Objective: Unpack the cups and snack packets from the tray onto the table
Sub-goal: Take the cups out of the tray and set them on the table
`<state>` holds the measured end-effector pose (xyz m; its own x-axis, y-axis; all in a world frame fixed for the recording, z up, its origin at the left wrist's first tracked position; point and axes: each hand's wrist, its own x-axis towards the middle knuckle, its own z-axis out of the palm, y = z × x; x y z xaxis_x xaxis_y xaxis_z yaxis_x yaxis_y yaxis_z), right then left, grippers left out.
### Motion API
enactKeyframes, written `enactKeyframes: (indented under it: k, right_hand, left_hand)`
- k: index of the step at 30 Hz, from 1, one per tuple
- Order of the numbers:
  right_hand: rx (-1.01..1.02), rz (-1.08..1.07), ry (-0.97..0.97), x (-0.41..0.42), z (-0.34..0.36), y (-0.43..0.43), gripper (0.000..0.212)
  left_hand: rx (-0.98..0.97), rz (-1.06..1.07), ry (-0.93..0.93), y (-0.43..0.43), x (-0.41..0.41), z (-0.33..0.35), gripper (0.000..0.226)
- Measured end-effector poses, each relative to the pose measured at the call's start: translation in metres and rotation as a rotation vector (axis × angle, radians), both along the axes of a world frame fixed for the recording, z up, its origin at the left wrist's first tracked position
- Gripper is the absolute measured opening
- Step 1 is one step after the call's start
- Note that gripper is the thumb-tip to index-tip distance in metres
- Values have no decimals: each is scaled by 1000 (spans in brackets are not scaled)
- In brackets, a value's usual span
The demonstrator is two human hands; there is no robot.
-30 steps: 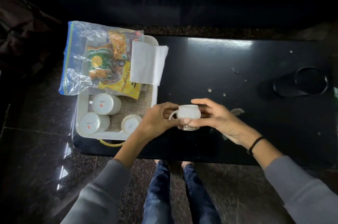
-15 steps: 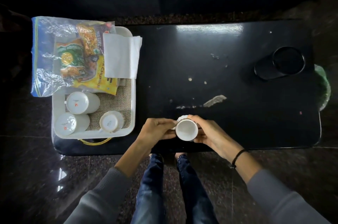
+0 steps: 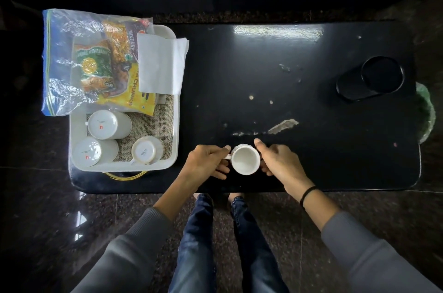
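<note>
A white cup (image 3: 245,159) stands upright, mouth up, on the black table (image 3: 311,149) near its front edge. My left hand (image 3: 207,163) pinches the cup's handle on its left side. My right hand (image 3: 281,164) curls round the cup's right side, thumb stretched above it. The white tray (image 3: 176,125) sits at the table's left end. Three white cups lie upside down in its near half: two plain ones (image 3: 105,123) (image 3: 92,152) and a ribbed one (image 3: 146,150). A clear plastic bag of snack packets (image 3: 96,65) lies over the tray's far half.
A folded white napkin (image 3: 160,65) rests on the tray's far right corner, over the packets. A black round container (image 3: 371,78) stands at the table's far right. Scuffs and crumbs mark the table's middle. My knees are below the front edge.
The cup was turned from sideways to mouth-up and came down near the table's front edge. Both hands stayed on it. The camera view shifted over the table.
</note>
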<state>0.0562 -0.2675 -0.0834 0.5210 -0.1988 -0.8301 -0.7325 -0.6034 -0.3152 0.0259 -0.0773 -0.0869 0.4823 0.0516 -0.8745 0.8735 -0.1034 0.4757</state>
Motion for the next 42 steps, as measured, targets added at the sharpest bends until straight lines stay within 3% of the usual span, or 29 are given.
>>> enactKeyframes:
  k: [5, 11, 14, 19, 23, 27, 35, 42]
  right_hand:
    - [-38, 128, -238, 11, 17, 11, 42]
    - [-47, 391, -447, 25, 31, 58, 30]
    - [7, 457, -466, 28, 31, 92, 28]
    - [144, 567, -391, 23, 28, 150, 22]
    - [239, 664, -291, 13, 20, 187, 17]
    - [270, 619, -246, 5, 14, 201, 16]
    - [351, 443, -232, 12, 21, 184, 18]
    - [405, 257, -216, 23, 40, 151, 46]
  left_hand:
    - [218, -118, -86, 10, 3, 12, 32]
    - [357, -150, -306, 44, 3, 31, 15]
    - [545, -179, -437, 69, -5, 38, 13]
    - [909, -365, -561, 107, -28, 39, 32]
    - [849, -371, -491, 125, -46, 28, 62]
    - [793, -376, -454, 132, -54, 17, 80]
    - [794, -332, -535, 128, -48, 24, 77]
    - [801, -361, -696, 104, -18, 49, 69]
